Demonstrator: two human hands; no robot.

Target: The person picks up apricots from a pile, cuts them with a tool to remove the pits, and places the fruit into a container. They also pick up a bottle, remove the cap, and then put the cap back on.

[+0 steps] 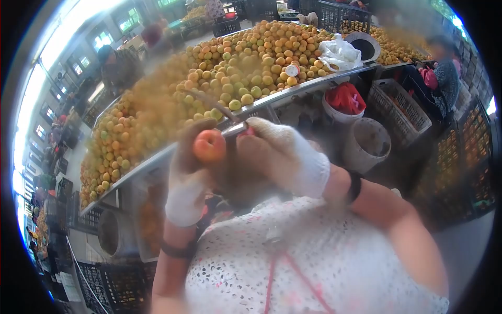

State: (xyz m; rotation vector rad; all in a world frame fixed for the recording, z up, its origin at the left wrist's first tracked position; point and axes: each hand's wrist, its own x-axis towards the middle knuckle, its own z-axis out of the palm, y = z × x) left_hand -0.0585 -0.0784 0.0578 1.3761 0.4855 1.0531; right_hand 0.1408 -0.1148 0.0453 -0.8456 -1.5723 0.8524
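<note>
My left hand (191, 175), in a soiled white glove, is closed round an orange-red fruit (209, 145). Close beside it on the right, my right hand (280, 154), gloved too, grips a tool (235, 129) with a metal collar and a pinkish handle end. The tool's thin curved part reaches up and left, over the fruit pile, and its tip is blurred. Whether the tool touches the fruit I cannot tell. Beyond both hands, a metal-edged table (293, 85) bears a large heap of orange and green-yellow fruits (261, 57).
White plastic bag (341, 53) and a round container (362, 46) lie on the table's right part. Below stand a bucket with red cloth (345, 102), a white bucket (367, 141) and a crate (400, 110). People sit at right (444, 78) and upper left (117, 68).
</note>
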